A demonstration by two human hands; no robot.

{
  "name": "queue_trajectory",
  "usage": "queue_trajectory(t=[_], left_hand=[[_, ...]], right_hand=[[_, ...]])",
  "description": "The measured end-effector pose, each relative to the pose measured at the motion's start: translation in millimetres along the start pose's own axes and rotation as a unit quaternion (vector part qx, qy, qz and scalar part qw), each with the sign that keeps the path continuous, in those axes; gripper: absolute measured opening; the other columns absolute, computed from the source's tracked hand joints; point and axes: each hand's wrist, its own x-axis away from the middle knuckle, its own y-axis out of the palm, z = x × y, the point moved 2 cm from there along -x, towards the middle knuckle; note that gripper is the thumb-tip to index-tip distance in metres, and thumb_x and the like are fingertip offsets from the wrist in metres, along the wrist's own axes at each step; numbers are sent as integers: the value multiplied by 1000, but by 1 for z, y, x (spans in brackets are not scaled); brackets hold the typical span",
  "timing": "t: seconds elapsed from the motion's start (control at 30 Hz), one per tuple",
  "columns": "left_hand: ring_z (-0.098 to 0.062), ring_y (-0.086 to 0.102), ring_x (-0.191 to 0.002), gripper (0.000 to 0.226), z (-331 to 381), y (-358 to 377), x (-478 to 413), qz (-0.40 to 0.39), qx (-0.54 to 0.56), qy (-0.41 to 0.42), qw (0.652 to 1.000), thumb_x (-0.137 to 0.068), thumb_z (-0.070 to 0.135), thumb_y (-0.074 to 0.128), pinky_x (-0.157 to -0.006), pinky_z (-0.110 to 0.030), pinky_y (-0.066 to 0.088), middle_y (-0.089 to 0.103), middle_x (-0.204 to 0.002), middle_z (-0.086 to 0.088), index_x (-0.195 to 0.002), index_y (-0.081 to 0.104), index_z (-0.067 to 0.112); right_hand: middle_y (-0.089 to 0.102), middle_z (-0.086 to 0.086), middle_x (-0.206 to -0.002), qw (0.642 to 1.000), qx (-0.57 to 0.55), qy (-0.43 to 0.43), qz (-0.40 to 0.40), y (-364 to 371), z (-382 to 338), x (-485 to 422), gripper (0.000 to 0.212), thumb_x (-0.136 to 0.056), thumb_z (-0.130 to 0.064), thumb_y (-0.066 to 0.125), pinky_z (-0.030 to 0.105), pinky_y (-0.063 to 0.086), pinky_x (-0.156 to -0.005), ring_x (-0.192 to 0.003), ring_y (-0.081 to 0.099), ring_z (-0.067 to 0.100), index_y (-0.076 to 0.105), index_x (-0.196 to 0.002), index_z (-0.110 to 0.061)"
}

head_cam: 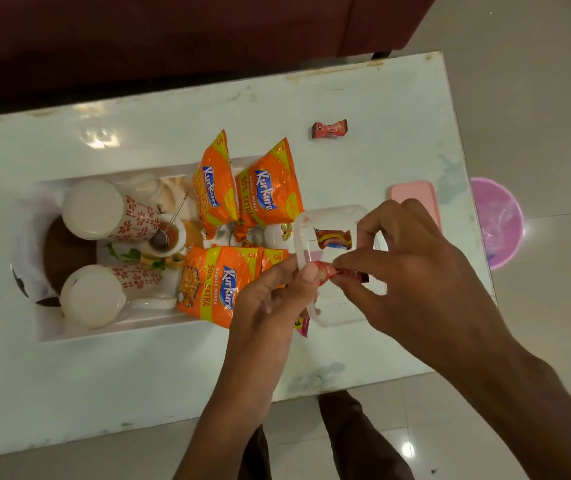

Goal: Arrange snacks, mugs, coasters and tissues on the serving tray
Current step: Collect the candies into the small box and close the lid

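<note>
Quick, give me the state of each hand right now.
Left hand: closed on the rim of the clear plastic container, thumb also touching the small red candy.
Right hand: fingertips pinched on that candy over the container.

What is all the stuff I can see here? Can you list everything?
Table: one, white, under everything.
Tray: one, white, on the table's left.
Mugs: two, white with red flowers, on the tray.
Small cup with strainer: one, white, between the mugs.
Chip packets: at least three, orange, on the tray's right end.
Clear box: one, held above the table; one candy inside.
Candy: one loose, red, far side of the table.
Lid: one, pink, right of the box.
Bin: one, pink, on the floor.
Left hand: holds the box.
Right hand: pinches a red candy.
</note>
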Motion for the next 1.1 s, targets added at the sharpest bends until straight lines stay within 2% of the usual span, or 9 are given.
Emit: queue_trajectory(t=[0.1, 0.2, 0.3, 0.4, 0.47, 0.53, 0.67, 0.9, 1.1], left_hand=[[-14, 67, -116, 51, -1, -1, 3, -13, -12, 19, 1000, -75, 61, 62, -102, -42, 50, 76, -118, 8, -119, 72, 36], [-15, 67, -116, 46, -1, -4, 6, -18, -11, 26, 999, -82, 53, 63, -104, -43, 50, 76, -118, 6, -122, 70, 32], [-16, 68, -115, 39, -1, -8, 11, -20, 6, 24, 999, -85, 45, 61, -101, -41, 51, 77, -115, 5, -120, 72, 33], [-20, 68, -116, 39, -2, -10, 16, -14, 22, 27, 999, -85, 43, 61, -102, -45, 51, 76, -116, 2, -120, 72, 29], [-21, 68, -116, 41, -2, -9, 19, -17, 23, 30, 999, -85, 43, 61, -102, -46, 52, 76, -117, 1, -122, 71, 27], [-19, 67, -117, 44, -1, -10, 22, -22, 25, 33, 999, -84, 43, 64, -102, -46, 52, 75, -120, 2, -124, 70, 26], [-21, 67, -118, 56, 2, -16, 27, -27, 20, 38, 999, -77, 52, 67, -101, -52, 52, 73, -124, -1, -125, 69, 24], [-22, 69, -115, 54, 7, -34, 28, -3, 60, 37, 998, -74, 50, 68, -104, -55, 48, 76, -119, -1, -121, 71, 26], [-22, 68, -117, 45, 7, -45, 24, 7, 66, 46, 997, -77, 47, 68, -105, -55, 48, 75, -120, 1, -118, 73, 29]], right_hand=[[61, 11, -89, 1000, 15, 23, -4, 5, -6, 6, 18, -70, -22, 85, 29, 49, -51, -81, 56, 26, 77, -78, -8], [58, 7, -91, 997, -50, 60, 3, 0, -9, 16, 26, -68, -33, 84, 20, 44, -57, -78, 49, 13, 78, -82, -12], [54, -3, -86, 984, -130, 103, 67, -16, -5, 20, 25, -72, -47, 75, 3, 35, -61, -67, 43, 1, 76, -81, -24], [56, -9, -77, 955, -181, 187, 139, -17, 18, 5, 22, -79, -55, 67, 6, 39, -60, -69, 51, 1, 69, -81, -34], [61, -8, -81, 944, -181, 228, 154, -5, 38, -19, 28, -83, -55, 63, 6, 39, -61, -71, 54, 0, 73, -85, -29], [66, -5, -91, 953, -150, 226, 136, 15, 59, -50, 29, -86, -48, 63, 11, 45, -71, -78, 59, 5, 75, -93, -22], [67, 6, -109, 975, -94, 192, 63, 58, 95, -108, 29, -88, -31, 66, 36, 52, -89, -95, 63, 20, 69, -113, -17], [50, 8, -132, 985, -19, 170, 8, 94, 115, -157, 42, -87, -27, 69, 38, 54, -90, -98, 63, 24, 58, -127, -19], [55, 11, -120, 984, 5, 176, -4, 112, 111, -165, 25, -89, -24, 65, 37, 52, -81, -99, 60, 30, 67, -113, -18]])
